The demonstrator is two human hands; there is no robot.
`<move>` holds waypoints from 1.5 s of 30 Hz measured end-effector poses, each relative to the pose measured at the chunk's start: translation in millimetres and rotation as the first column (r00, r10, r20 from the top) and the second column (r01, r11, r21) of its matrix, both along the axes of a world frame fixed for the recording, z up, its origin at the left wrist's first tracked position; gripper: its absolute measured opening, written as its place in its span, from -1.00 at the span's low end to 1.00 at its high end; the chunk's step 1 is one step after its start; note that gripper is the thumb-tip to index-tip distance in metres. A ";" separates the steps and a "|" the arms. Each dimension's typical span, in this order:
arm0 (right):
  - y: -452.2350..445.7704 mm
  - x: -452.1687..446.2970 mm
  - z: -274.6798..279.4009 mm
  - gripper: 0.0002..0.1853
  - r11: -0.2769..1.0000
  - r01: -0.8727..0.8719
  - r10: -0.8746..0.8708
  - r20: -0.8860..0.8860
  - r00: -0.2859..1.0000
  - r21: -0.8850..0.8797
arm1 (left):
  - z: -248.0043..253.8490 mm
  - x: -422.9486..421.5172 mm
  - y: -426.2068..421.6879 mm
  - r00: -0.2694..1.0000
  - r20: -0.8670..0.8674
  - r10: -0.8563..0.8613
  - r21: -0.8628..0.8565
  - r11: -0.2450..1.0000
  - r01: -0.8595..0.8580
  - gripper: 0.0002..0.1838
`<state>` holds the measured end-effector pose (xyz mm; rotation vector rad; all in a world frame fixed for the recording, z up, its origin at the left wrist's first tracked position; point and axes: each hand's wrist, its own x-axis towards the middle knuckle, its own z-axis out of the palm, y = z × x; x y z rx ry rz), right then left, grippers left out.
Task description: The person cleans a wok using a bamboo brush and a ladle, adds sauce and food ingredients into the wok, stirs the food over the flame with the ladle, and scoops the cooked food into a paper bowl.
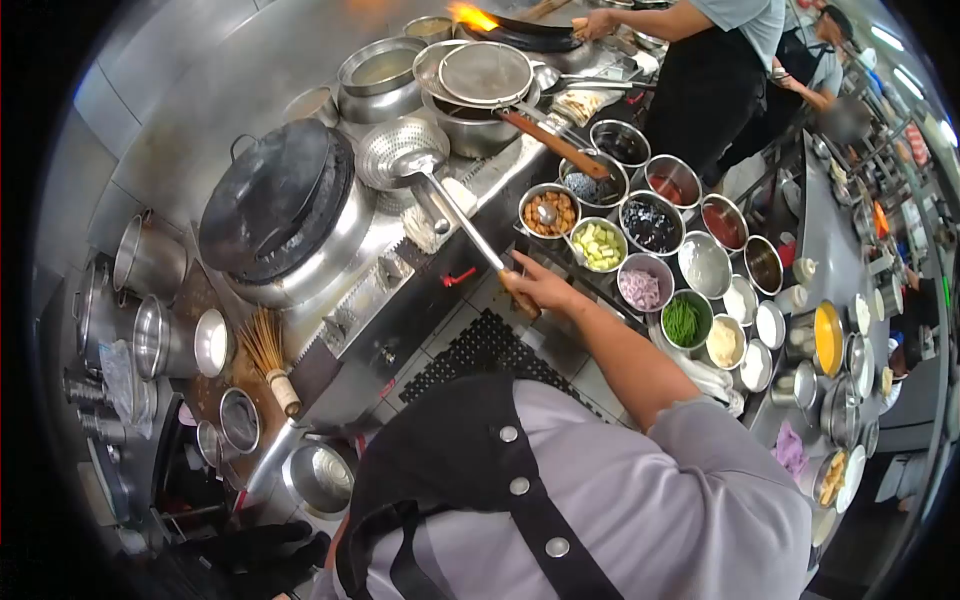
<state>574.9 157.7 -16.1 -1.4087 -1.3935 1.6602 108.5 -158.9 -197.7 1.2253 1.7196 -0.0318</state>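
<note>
My right hand point(540, 284) is closed round the wooden end of a long-handled skimmer point(455, 210). The skimmer's wide perforated bowl point(385, 148) is over the stove, between a dark wok point(270, 195) and a steel pot point(475, 135). A round mesh strainer point(487, 73) with a wooden handle rests across that pot. Below the skimmer bowl lies a whitish cloth point(420, 230). My left hand is out of view; only a bit of that arm shows beside the black apron.
Steel tubs of ingredients stand to my right, including chopped green pieces point(598, 246), purple onion point(640, 288) and green herbs point(682, 322). A bamboo brush point(265, 345) lies at left. Beyond, another person's hand point(598, 24) grips a flaming wok point(525, 34). A black perforated mat point(485, 360) covers floor tiles.
</note>
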 end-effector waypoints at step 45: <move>-723.4 541.6 97.5 -0.85 -0.626 0.769 -0.711 -0.311 -0.631 -0.129 | 3.8 251.0 51.4 0.758 0.025 -0.652 -0.061 0.756 0.652 -0.41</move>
